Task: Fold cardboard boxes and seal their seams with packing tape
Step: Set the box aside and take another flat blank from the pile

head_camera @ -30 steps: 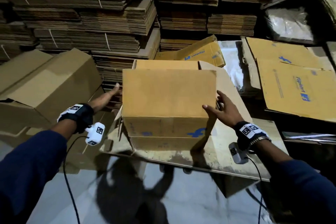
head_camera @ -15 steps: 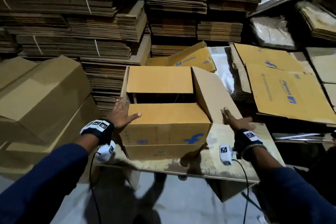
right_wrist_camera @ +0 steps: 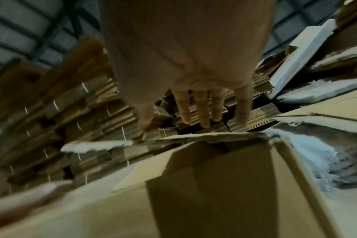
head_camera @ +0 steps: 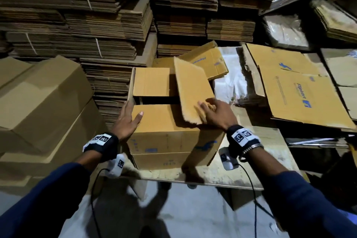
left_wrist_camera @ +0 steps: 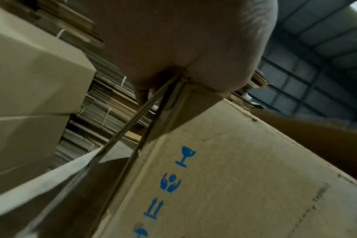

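A brown cardboard box [head_camera: 166,137] with blue print stands on the worn table [head_camera: 251,160]. Its near flap [head_camera: 158,116] and far flap [head_camera: 151,81] lie folded in, with a dark gap between them. My left hand [head_camera: 128,120] rests on the box's near left corner, thumb on the near flap and fingers straight along the left side. My right hand [head_camera: 214,111] presses flat, fingers spread, on the right flap [head_camera: 193,87], which tilts inward over the opening. The left wrist view shows my palm [left_wrist_camera: 183,40] against the box corner [left_wrist_camera: 234,177]. No tape is visible.
Two plain made-up boxes [head_camera: 42,102] are stacked at the left. Tall piles of flat cardboard [head_camera: 96,25] fill the back. Flattened printed boxes [head_camera: 301,87] and a white sack [head_camera: 229,75] lie to the right. Grey floor [head_camera: 183,218] shows below the table.
The near flap has been folded down. My right hand has left the table edge and swung the right flap in over the box. My left hand has settled on the left corner.
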`<state>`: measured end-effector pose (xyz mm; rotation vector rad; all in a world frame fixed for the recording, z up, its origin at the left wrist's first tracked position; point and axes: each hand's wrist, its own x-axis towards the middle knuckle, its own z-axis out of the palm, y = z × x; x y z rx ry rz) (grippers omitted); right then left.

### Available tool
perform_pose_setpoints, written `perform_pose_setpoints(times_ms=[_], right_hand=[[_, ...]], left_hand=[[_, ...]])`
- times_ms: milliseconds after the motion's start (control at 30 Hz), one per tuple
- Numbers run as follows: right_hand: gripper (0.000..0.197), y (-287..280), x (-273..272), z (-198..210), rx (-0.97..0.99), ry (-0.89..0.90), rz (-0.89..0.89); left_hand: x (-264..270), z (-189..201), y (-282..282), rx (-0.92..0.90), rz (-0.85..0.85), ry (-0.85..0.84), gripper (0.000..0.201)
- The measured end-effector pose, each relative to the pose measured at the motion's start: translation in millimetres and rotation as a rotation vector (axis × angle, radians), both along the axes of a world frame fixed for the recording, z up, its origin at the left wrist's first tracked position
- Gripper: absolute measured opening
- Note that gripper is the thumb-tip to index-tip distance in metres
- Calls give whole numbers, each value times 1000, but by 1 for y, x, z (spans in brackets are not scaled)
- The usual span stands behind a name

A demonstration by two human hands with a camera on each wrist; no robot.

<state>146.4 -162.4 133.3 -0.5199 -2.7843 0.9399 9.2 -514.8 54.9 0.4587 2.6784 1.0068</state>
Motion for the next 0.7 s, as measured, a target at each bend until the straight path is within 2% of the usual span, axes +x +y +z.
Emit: perform_pose_setpoints(times_ms=[33,100,200,300,333,367,400,500,567,600,633,667,700], right_hand=[[88,-1,-5,-12,99,-125,24],[99,-3,-6,-29,158,-231,-38],[125,-1,-8,-41,77,-250,-143],[134,0,-13,-42,12,-253,-158],[135,1,-15,-42,2,-250,-162],[135,2,-16,-42,-8,-252,-165],[134,3,-16,-42,-17,-251,-166],[128,1,-14,-40,-33,-249,-183],[127,0,-12,-39,-41,-233,-192],[129,0,-12,-39,-49,-226,-190],[129,-1,-12,-38,-54,-223,-188],[129,-1,-13,-38,-55,-222,-188],[127,-1,-13,-37,-52,-223,-188]], left_hand=[[1,-3,-5,74,46,-33,92],[6,-6,-12,190,203,-149,101],[13,-29,-23,310,485,-339,107],[11,-83,-39,360,732,-664,125],[10,-100,-45,417,784,-721,118],[13,-98,-46,518,855,-758,102],[25,-81,-43,601,854,-799,86],[37,-46,-40,904,926,-779,55],[35,-24,-42,1031,992,-644,33],[32,-16,-47,1030,1016,-549,27],[28,-7,-53,1044,1021,-467,25],[22,-3,-61,1062,1047,-393,39],[20,8,-66,1048,1102,-297,63]])
